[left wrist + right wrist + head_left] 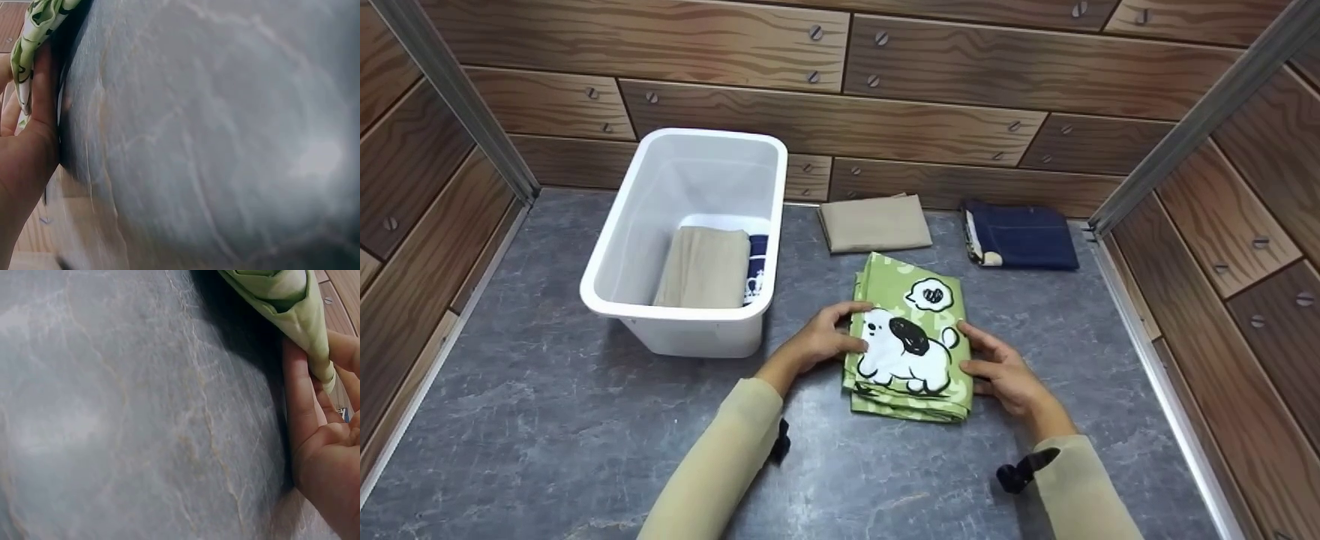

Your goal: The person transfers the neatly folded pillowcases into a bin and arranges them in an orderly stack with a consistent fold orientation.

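A folded green cloth (911,341) with a white cartoon dog printed on it lies between my two hands in the head view. My left hand (823,339) grips its left edge, some fingers beneath the layers and others on top. At the opposite edge my right hand (1006,369) holds the cloth the same way. The left wrist view shows the cloth's side (25,62) between the left fingers. In the right wrist view, a folded corner (301,320) sits between the right fingers, close over the grey surface.
To the left stands a white plastic bin (682,330) holding a folded beige cloth (705,266) and a navy patterned one (756,262). Near the back wall lie another beige cloth (876,223) and a folded navy cloth (1024,236). Wood-patterned walls enclose the grey surface (547,420).
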Demonstrator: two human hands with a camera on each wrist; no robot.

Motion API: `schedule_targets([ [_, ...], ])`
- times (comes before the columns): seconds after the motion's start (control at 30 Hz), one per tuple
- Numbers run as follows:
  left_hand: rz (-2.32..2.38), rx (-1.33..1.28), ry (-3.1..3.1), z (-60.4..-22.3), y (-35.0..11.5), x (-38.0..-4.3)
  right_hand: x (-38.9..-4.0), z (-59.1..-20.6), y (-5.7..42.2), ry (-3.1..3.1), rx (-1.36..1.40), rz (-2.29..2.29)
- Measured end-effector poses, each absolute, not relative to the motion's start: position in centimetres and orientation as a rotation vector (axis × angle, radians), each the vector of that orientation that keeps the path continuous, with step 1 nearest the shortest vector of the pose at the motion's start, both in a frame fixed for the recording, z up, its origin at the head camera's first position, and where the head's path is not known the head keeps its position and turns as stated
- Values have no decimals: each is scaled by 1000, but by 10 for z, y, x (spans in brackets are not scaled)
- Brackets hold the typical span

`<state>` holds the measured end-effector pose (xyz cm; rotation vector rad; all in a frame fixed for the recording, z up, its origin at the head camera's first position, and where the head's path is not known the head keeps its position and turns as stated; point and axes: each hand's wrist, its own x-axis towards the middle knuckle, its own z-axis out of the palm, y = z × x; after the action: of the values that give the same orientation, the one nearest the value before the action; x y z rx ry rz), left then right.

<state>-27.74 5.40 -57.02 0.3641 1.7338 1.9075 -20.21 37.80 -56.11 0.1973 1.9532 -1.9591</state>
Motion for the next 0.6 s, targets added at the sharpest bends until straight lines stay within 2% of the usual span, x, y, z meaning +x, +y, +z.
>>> schedule_targets([
  [0.6,1905,377,1766,-559,53,-274,-200,-551,375,2003,221,-1946],
])
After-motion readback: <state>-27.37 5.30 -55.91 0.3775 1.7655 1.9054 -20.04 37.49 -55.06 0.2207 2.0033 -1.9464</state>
